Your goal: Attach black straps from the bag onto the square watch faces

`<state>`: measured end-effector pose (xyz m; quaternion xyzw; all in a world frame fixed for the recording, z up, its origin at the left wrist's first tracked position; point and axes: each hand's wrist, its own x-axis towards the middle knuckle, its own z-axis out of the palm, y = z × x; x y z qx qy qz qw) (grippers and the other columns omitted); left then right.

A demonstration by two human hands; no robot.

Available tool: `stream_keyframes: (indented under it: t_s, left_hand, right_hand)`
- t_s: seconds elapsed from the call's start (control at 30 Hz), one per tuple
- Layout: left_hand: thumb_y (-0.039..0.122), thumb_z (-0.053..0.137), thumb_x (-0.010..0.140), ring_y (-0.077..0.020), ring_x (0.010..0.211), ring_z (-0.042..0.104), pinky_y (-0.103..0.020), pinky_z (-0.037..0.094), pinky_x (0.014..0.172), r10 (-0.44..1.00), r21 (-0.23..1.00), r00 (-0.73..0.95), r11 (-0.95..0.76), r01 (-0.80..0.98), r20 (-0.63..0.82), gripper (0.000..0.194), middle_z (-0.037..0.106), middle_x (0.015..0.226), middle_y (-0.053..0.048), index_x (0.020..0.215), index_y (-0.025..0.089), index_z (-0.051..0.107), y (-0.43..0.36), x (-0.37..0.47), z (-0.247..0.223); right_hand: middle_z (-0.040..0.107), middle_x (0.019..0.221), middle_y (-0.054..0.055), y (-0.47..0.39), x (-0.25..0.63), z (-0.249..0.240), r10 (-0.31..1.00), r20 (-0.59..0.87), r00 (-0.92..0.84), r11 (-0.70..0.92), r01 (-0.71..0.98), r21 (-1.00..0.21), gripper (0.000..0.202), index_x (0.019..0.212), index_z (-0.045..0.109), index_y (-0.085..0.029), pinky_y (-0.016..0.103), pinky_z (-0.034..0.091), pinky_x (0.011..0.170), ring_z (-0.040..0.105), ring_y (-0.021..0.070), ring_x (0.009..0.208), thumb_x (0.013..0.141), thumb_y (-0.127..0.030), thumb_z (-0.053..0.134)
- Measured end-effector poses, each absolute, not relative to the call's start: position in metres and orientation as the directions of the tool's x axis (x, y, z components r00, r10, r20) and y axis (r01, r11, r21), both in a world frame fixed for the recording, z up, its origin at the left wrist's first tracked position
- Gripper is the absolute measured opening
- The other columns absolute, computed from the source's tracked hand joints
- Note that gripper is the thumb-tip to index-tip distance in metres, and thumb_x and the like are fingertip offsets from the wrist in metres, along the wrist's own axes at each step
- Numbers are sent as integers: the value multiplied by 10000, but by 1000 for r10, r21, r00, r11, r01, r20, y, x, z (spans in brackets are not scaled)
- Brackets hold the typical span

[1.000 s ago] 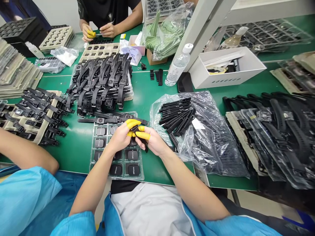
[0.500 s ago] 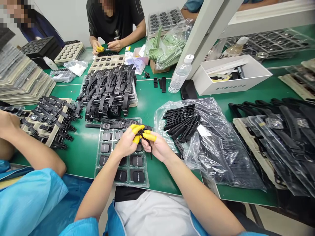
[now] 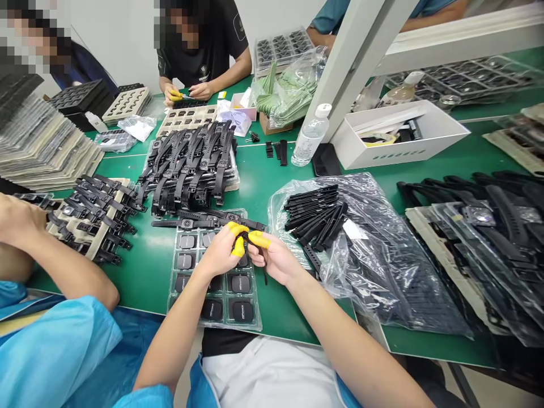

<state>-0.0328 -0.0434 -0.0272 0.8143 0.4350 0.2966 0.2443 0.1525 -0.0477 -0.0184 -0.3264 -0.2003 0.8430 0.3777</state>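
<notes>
My left hand (image 3: 223, 249) and my right hand (image 3: 274, 255), both with yellow finger covers, meet over the tray's upper right part. Between their closed fingertips is a black watch strap (image 3: 266, 276), its end hanging below my right hand. Whether a watch case is joined to it is hidden by my fingers. Under my left hand lies a clear plastic tray (image 3: 259, 303) with square black watch cases (image 3: 242, 310) in its compartments. Just beyond my hands, finished-looking watches with straps (image 3: 187, 222) lie across the tray's far edge. Loose black straps (image 3: 317, 212) are heaped to the right on a plastic bag.
A pile of strapped watches (image 3: 187, 164) stands ahead on trays. The large plastic bag (image 3: 382, 255) covers the table on the right, beside stacked trays (image 3: 476, 255). Behind are a bottle (image 3: 312, 136), a phone (image 3: 326, 160) and a white box (image 3: 399, 141). Co-workers sit left and opposite.
The view has shifted slightly, so the scene sits a little lower and further right. My fingers have closed in more around the strap, with both hands staying together over the tray.
</notes>
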Motion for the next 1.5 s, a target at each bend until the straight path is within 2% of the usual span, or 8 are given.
stream_keyframes:
  t_s: [0.23,0.47,0.67,0.77,1.0,1.2,1.3,1.5]
  left_hand:
    - [223,383,1055,-272,1283,597,-447,515,1111,838,638,485,-520,568,251,382,640,1340,-166,1372,141,581,-44,-37,-29]
    - [183,472,985,-258,1146,639,-412,564,1012,834,565,508,-531,631,216,369,680,1196,-126,1318,166,630,-40,-36,-31]
    - [219,413,1053,-241,1210,646,-416,550,1057,840,711,478,-499,496,257,349,687,1276,-123,1338,187,613,-40,-37,-31]
    - [288,559,1029,-230,1172,683,-388,574,1007,894,811,358,-412,415,270,362,693,1284,-122,1381,203,571,-41,-34,-30]
    - [417,761,923,-185,923,687,-296,573,763,930,910,64,-368,190,363,235,710,1015,-63,1001,206,693,-41,-21,-31]
    - [540,818,845,-154,730,726,-217,516,535,883,952,-434,-267,-147,181,455,765,1038,-56,1032,228,546,-29,-35,-18]
    - [543,793,863,-127,647,720,-196,485,495,832,942,-537,-278,-186,140,472,779,1113,-87,1023,227,481,-23,-47,-8]
    - [506,785,853,-163,634,749,-207,494,441,962,985,-268,13,-174,-60,453,789,1147,-123,1083,209,533,-27,-35,-20]
  right_hand:
    - [577,574,-52,-48,153,-18,807,-418,-417,-586,-471,-660,507,846,573,-191,207,228,455,410,63,462,628,-493,918]
    - [592,596,-45,-46,153,-21,813,-412,-410,-571,-430,-699,498,839,580,-184,212,231,449,398,55,456,659,-524,896]
    - [629,606,-38,-48,152,-18,834,-365,-414,-528,-408,-745,479,875,569,-198,228,272,455,413,68,452,730,-550,859]
    - [629,614,-39,-49,153,-15,870,-317,-377,-468,-430,-772,481,912,573,-205,239,311,478,448,85,476,765,-586,827]
    - [450,568,-93,-50,156,-12,806,-300,-510,-538,-419,-732,497,857,524,-224,245,272,478,404,81,461,795,-635,795]
    - [435,583,-103,-52,154,-19,755,-358,-550,-569,-277,-774,437,917,547,-213,233,223,483,333,60,467,809,-551,801]
    - [484,610,-97,-51,154,-23,781,-384,-492,-524,-183,-832,438,950,549,-214,232,226,479,348,57,462,793,-523,818]
    - [562,634,-82,-46,158,-19,918,-298,-260,-366,-272,-890,451,925,507,-240,233,297,464,410,74,460,781,-531,821]
